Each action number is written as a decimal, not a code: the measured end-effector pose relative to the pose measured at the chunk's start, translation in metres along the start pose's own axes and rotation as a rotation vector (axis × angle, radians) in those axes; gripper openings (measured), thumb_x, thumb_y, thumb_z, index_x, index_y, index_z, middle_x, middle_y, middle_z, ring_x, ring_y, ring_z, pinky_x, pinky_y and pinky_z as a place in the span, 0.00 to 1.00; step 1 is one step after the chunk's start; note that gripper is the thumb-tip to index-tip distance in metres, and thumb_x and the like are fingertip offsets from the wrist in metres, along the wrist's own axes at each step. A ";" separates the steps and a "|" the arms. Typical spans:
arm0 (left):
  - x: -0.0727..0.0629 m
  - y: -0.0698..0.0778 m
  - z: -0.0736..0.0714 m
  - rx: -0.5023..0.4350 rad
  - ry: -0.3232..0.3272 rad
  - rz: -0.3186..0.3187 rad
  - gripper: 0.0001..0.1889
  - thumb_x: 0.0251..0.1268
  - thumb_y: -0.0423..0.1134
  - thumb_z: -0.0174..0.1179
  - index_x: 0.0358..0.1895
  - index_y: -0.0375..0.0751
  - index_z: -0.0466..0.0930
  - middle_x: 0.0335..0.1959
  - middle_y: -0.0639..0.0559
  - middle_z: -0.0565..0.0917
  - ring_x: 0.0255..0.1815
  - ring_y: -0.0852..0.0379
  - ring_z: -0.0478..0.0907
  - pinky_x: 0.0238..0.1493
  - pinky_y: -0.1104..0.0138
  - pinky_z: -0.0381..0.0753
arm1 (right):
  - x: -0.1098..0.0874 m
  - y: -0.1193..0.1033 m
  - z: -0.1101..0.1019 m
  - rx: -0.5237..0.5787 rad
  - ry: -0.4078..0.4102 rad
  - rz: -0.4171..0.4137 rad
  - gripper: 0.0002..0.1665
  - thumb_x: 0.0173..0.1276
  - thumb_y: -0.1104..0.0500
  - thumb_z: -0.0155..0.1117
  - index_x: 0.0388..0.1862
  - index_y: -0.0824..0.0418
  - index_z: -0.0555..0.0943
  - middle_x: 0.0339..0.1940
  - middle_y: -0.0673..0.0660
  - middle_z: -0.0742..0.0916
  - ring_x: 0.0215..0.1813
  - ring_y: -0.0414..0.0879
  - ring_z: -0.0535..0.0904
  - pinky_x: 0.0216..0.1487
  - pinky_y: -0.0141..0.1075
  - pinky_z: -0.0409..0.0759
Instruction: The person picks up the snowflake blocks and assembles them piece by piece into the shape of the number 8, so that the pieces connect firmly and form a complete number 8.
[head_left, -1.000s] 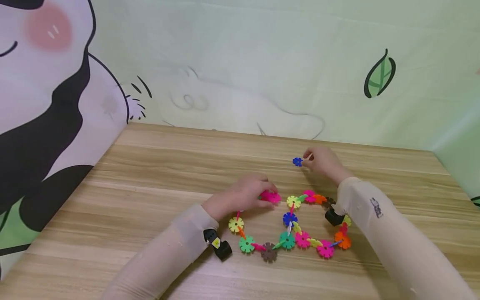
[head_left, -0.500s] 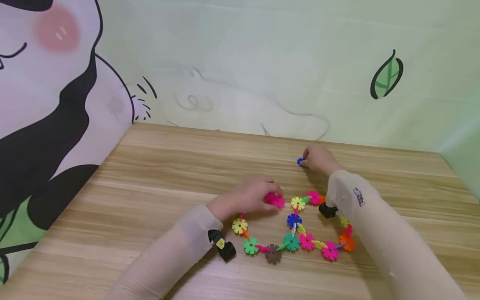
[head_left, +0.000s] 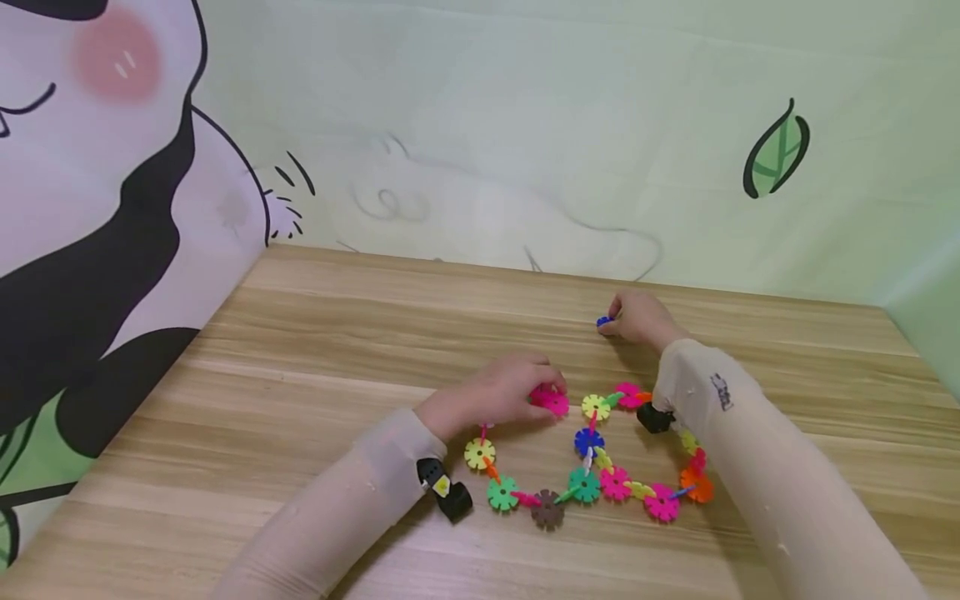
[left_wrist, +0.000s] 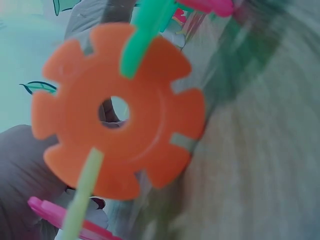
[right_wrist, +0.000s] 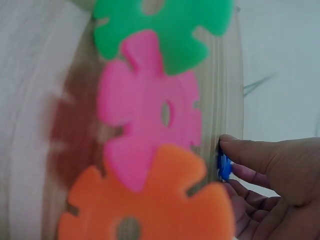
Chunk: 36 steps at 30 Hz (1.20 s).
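In the head view my left hand (head_left: 501,390) pinches a pink notched snowflake disc (head_left: 553,403) at the upper edge of a linked chain. Farther back my right hand (head_left: 647,319) holds a small blue snowflake disc (head_left: 604,324) between thumb and fingers, apart from the chain. The right wrist view shows this blue disc (right_wrist: 224,164) nearly edge-on in the fingertips. The chain forms two joined loops of notched discs, with a yellow disc (head_left: 480,454), a brown disc (head_left: 548,509) and a blue linked disc (head_left: 588,442) among them. The right sleeve hides part of the right loop.
A large orange disc (left_wrist: 120,115) fills much of the left wrist view, with a green disc (left_wrist: 145,35) slotted into it. The wooden table (head_left: 337,333) meets a printed backdrop (head_left: 480,150) behind and at both sides.
The blue disc in my right hand has turned from face-on to more edge-on, with more of it covered by the fingers. My left hand keeps its hold; the head view has shifted slightly.
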<state>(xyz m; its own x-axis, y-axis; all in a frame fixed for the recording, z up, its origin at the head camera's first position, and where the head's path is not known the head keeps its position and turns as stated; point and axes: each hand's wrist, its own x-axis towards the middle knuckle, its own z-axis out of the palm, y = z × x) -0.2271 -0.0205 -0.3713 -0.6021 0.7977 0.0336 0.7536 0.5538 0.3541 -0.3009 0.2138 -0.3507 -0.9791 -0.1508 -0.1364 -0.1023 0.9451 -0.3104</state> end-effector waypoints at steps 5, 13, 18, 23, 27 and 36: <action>0.000 0.000 0.000 -0.027 -0.007 -0.014 0.17 0.59 0.47 0.66 0.50 0.46 0.81 0.44 0.54 0.80 0.43 0.61 0.76 0.47 0.71 0.76 | -0.001 0.002 -0.001 0.100 -0.007 0.014 0.16 0.64 0.59 0.65 0.40 0.70 0.73 0.39 0.66 0.82 0.39 0.52 0.76 0.41 0.37 0.74; -0.002 0.001 -0.002 -0.067 -0.021 -0.038 0.19 0.60 0.45 0.66 0.53 0.43 0.80 0.47 0.52 0.80 0.47 0.59 0.77 0.52 0.71 0.77 | -0.015 -0.004 -0.012 0.288 0.028 0.003 0.10 0.69 0.64 0.59 0.43 0.71 0.74 0.35 0.65 0.83 0.25 0.41 0.79 0.29 0.29 0.79; -0.002 -0.001 -0.001 -0.088 -0.020 -0.058 0.20 0.59 0.45 0.67 0.53 0.42 0.80 0.47 0.52 0.80 0.47 0.59 0.77 0.52 0.69 0.77 | -0.044 -0.023 -0.014 0.241 0.058 -0.111 0.10 0.69 0.58 0.61 0.35 0.65 0.77 0.29 0.61 0.85 0.27 0.46 0.80 0.27 0.32 0.78; -0.001 -0.005 -0.002 -0.128 0.012 -0.075 0.19 0.59 0.44 0.67 0.52 0.40 0.80 0.47 0.51 0.80 0.46 0.58 0.77 0.51 0.69 0.77 | -0.079 -0.045 -0.004 0.160 0.085 -0.260 0.07 0.67 0.60 0.63 0.31 0.63 0.79 0.24 0.56 0.84 0.25 0.43 0.75 0.28 0.32 0.73; -0.002 -0.007 -0.003 -0.139 0.024 -0.090 0.19 0.59 0.43 0.67 0.52 0.40 0.79 0.45 0.51 0.80 0.45 0.58 0.77 0.49 0.69 0.78 | -0.092 -0.051 0.005 0.098 0.064 -0.309 0.06 0.67 0.60 0.62 0.32 0.60 0.80 0.23 0.52 0.83 0.26 0.41 0.72 0.30 0.32 0.72; 0.001 -0.008 -0.003 -0.134 0.025 -0.102 0.20 0.58 0.43 0.67 0.51 0.39 0.78 0.43 0.51 0.82 0.42 0.58 0.77 0.47 0.67 0.77 | -0.107 -0.057 0.025 0.050 0.074 -0.339 0.05 0.64 0.61 0.65 0.29 0.60 0.81 0.23 0.51 0.82 0.26 0.40 0.72 0.30 0.31 0.73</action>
<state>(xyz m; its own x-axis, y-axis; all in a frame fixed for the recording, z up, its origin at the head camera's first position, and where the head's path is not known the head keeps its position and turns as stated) -0.2342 -0.0251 -0.3716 -0.6813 0.7319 0.0136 0.6473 0.5937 0.4780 -0.1854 0.1685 -0.3420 -0.9013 -0.4302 0.0498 -0.4165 0.8294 -0.3723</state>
